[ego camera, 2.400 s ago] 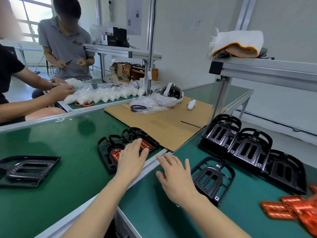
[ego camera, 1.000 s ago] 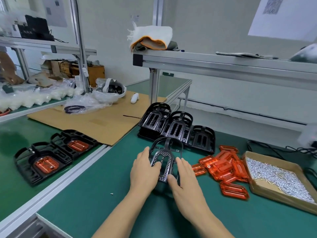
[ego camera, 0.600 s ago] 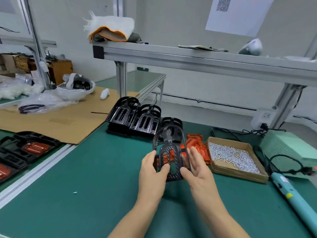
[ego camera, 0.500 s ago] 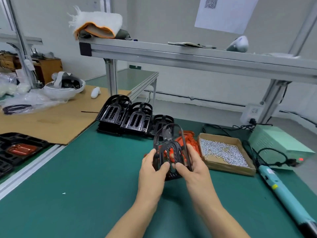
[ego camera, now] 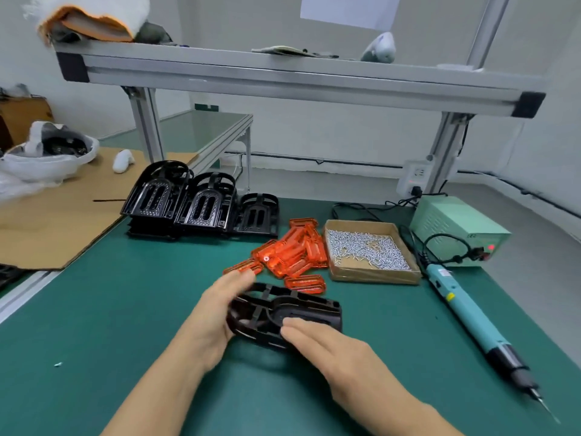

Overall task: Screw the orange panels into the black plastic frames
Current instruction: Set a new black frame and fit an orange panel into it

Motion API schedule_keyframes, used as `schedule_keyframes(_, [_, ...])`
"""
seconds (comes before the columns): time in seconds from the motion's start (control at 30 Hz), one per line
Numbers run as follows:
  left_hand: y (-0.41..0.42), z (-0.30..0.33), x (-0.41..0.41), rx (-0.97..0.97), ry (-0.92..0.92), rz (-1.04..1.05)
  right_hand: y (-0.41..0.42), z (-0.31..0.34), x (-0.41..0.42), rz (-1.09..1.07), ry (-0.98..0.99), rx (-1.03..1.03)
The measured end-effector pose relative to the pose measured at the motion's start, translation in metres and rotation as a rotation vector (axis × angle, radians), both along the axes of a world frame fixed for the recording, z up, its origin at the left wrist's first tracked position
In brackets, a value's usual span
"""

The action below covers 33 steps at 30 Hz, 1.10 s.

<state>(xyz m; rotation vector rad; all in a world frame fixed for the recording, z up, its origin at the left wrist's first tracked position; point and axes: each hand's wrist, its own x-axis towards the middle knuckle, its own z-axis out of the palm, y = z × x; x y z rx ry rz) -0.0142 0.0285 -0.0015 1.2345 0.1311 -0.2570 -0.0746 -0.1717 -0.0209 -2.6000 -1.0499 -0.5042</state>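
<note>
Progress: early for this frame (ego camera: 284,313); no panel sits in it and no screw is driven, so seating and screwing are both left.
Frame: black, lying across the green mat (ego camera: 103,313) near the bench's front edge, open ribbed side up, between the two hands.
Left hand (ego camera: 217,313): curled round the frame's left end, fingers over its far rim, gripping.
Right hand (ego camera: 327,347): fingers stretched flat over the frame's near right edge; it seems to press rather than clasp, though motion blur leaves this uncertain.
Panels (ego camera: 292,253): orange, a loose heap just behind the frame, one lying almost against its far edge; none picked up.
Spare frames (ego camera: 201,202): three black stacks at the back left of the mat, well apart from the hands.
Screws (ego camera: 366,248): small silver ones filling a shallow cardboard tray just right of the panels.
Driver (ego camera: 465,313): teal electric screwdriver lying on the mat at the right, untouched, corded to a green box (ego camera: 456,228).
</note>
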Motion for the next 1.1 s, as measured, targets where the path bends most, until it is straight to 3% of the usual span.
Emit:
schedule_keyframes(0.07, [-0.006,-0.008,0.000,0.161,0.011,0.076,-0.006,-0.005,-0.001,0.021,0.037,-0.040])
schedule_keyframes(0.2, [-0.012,-0.011,-0.001,0.284,-0.048,0.110,-0.016,0.001,0.004,0.084,0.109,-0.066])
schedule_keyframes(0.37, [-0.017,-0.017,-0.005,0.405,-0.137,0.183,-0.027,0.016,0.036,-0.145,0.181,0.305])
schedule_keyframes(0.5, [-0.016,-0.020,-0.006,0.450,-0.186,0.248,-0.030,0.020,0.074,-0.316,0.288,0.391])
schedule_keyframes(0.67, [-0.009,-0.028,-0.005,0.612,-0.251,0.296,-0.019,0.021,0.100,-0.404,0.454,0.226])
schedule_keyframes(0.97, [-0.009,-0.035,-0.005,0.719,-0.285,0.279,-0.010,0.037,0.121,-0.484,0.557,-0.127])
schedule_keyframes(1.1, [-0.009,-0.032,-0.008,0.793,-0.306,0.265,-0.013,0.043,0.123,-0.500,0.642,-0.128])
